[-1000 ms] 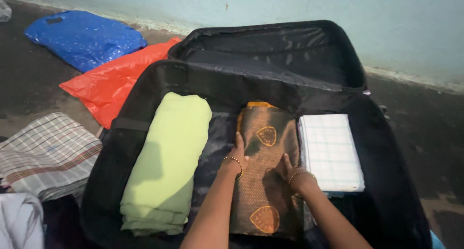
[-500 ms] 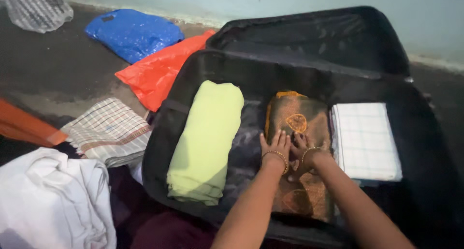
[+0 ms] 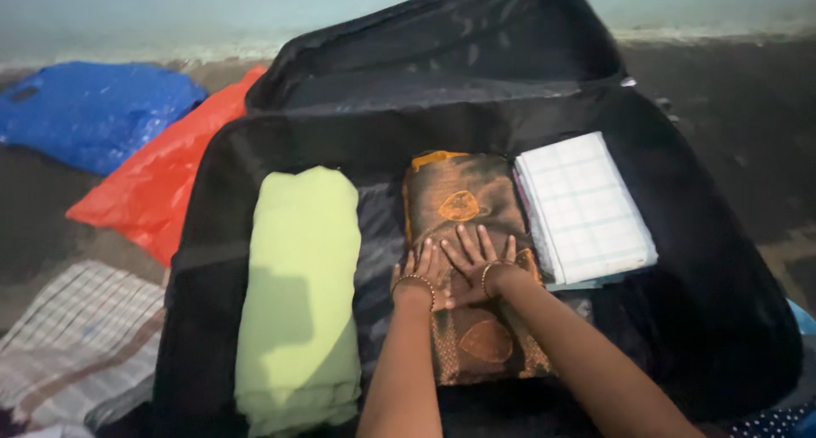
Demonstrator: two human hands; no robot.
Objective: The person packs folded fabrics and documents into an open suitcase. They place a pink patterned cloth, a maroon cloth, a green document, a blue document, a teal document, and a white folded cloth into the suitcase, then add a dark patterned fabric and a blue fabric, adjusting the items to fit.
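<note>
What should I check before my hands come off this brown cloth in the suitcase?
1. Both hands flat on the brown patterned cloth: ok; left hand and right hand press it side by side.
2. Brown cloth inside the suitcase walls: ok.
3. Green folded cloth clear of it: ok, a gap of lining shows between.
4. White checked cloth beside it: ok, edges close; overlap cannot tell.
5. Near end of brown cloth lying flat: cannot tell, arms hide part.

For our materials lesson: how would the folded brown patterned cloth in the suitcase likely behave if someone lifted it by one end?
The brown patterned cloth is probably floppy: it lies flat in folded layers under both hands, left hand and right hand. Lifted by one end, it would likely sag and unfold. It looks thin, so probably light.
</note>
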